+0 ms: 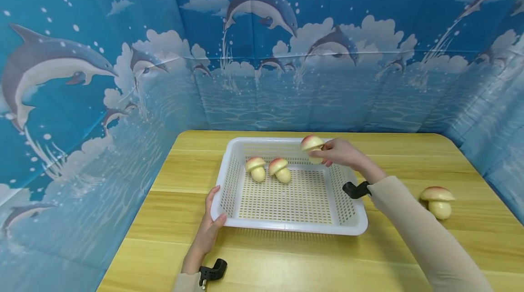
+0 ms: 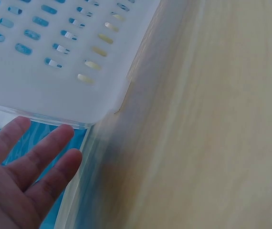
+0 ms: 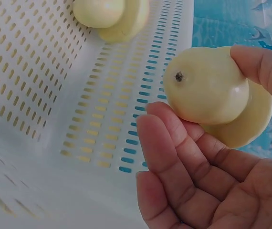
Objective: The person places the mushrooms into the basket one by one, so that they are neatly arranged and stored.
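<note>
Two mushrooms lie left of the right hand, which pinches a red-topped mushroom; left hand, fingers straight, touches basket.

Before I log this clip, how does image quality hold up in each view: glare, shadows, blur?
Head view: mostly crisp, pale sheen on the table toward the front, soft shadow right of the white basket; left wrist view: wood grain looks soft, darker band beside the basket; right wrist view: small highlight on the held mushroom, basket slots blurred at lower left.
</note>
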{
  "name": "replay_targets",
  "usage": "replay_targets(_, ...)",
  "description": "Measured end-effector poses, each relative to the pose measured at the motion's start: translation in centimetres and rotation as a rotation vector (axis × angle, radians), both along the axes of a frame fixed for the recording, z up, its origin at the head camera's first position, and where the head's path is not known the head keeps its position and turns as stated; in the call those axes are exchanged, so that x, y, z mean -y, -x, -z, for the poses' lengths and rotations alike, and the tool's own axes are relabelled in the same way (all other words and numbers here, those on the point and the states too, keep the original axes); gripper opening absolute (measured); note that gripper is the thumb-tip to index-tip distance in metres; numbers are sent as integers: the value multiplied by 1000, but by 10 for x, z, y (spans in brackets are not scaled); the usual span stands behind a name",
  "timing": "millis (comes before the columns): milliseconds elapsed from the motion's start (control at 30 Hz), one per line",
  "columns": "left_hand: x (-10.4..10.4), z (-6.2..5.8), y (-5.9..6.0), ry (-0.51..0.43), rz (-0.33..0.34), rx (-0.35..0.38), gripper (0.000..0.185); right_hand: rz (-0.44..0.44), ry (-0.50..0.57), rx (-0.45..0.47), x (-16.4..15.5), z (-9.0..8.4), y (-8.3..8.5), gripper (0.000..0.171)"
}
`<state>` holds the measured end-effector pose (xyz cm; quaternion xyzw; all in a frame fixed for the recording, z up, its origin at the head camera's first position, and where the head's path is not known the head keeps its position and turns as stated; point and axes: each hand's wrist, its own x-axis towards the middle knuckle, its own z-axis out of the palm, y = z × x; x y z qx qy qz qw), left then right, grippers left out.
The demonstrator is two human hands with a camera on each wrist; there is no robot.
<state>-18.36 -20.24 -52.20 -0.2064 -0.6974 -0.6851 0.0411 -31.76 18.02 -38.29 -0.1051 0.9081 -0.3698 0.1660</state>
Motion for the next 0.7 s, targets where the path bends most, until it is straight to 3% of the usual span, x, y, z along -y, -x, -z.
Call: replay_targets(700,-3,1,-5,-1,-9,3,69,-27,6,80,10,12,1,47)
